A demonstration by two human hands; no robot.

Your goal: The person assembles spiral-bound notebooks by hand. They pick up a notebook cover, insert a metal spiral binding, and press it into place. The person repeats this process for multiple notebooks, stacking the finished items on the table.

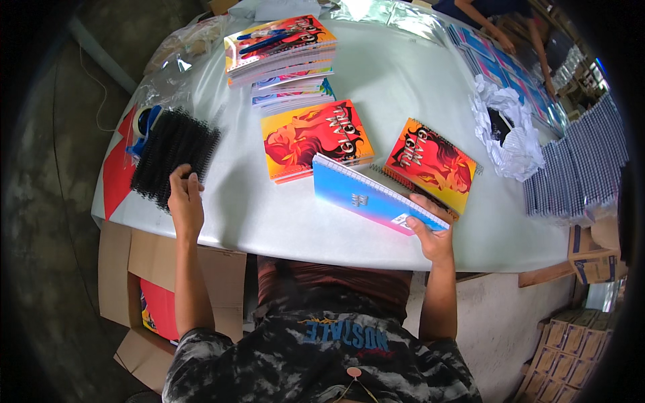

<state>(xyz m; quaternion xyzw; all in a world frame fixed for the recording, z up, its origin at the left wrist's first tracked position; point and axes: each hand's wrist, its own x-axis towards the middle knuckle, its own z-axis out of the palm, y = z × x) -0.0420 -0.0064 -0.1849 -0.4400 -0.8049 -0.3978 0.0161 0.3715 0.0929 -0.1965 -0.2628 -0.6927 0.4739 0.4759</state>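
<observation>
We have a low stack of red-and-yellow notebooks [316, 138] on the white-covered table [396, 80]. Just in front of that stack, toward its right, our right hand [437, 243] holds a blue-and-pink notebook [366, 195] tilted, its fingers pinching the right end — thumb on the cover. Left of the stack, our left hand [185, 207] touches the black binding coils [171, 151], fingers bent close together — whether they pinch a coil we cannot tell. A spiral-bound notebook [433, 161] lies right of the stack; a taller pile [281, 54] stands beyond it.
</observation>
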